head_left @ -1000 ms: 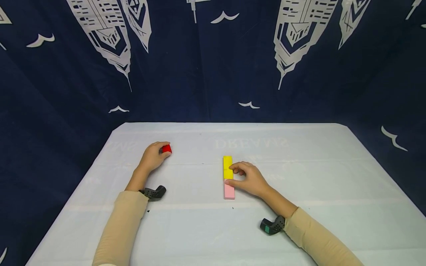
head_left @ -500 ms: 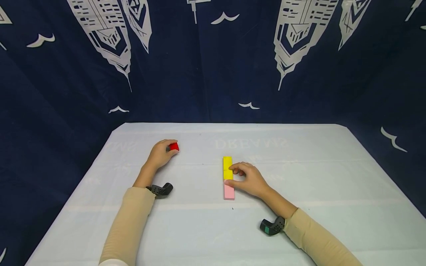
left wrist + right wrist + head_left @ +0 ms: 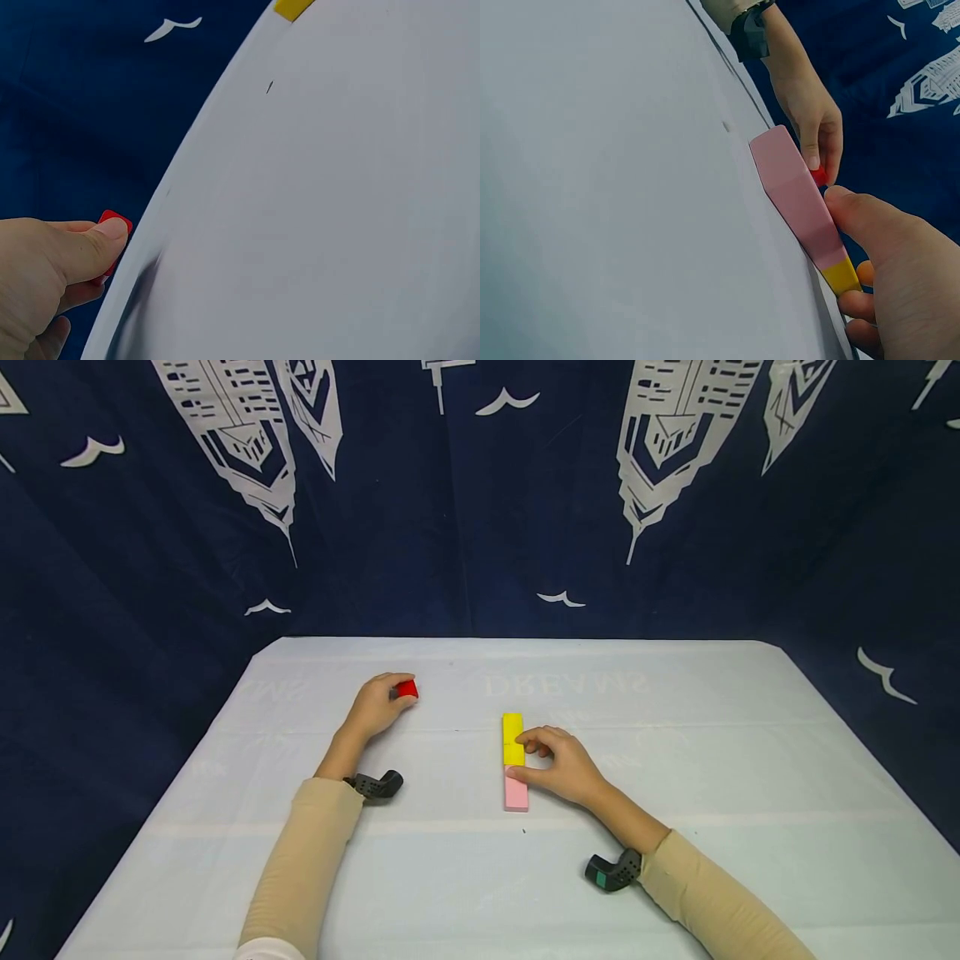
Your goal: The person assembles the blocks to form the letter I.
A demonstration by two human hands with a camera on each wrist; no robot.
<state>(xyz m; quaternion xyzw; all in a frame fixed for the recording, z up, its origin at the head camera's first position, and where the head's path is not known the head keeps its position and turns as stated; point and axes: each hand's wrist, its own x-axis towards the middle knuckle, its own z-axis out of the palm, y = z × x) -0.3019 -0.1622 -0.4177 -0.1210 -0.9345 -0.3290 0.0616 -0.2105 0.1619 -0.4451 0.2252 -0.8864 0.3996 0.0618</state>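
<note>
My left hand (image 3: pixel 375 704) pinches a small red block (image 3: pixel 407 688) between thumb and fingers over the back left of the white table. In the left wrist view only part of the red block (image 3: pixel 112 218) shows past the thumb. Right of it, a straight row has a pink block (image 3: pixel 516 796) at its near end and a yellow part (image 3: pixel 512 727), with a thin crosswise line, at its far end. My right hand (image 3: pixel 566 764) holds this row from the right, thumb at the pink block and curled fingertips at the yellow part (image 3: pixel 838 276).
The white table (image 3: pixel 450 877) ends at a dark blue cloth (image 3: pixel 450 527) with white printed shapes hanging behind it. A tiny dark speck (image 3: pixel 523 831) lies in front of the row. Both wrists wear black devices.
My left hand has moved to the right and slightly away with the red block, closer to the row. My right hand and the row have stayed in place.
</note>
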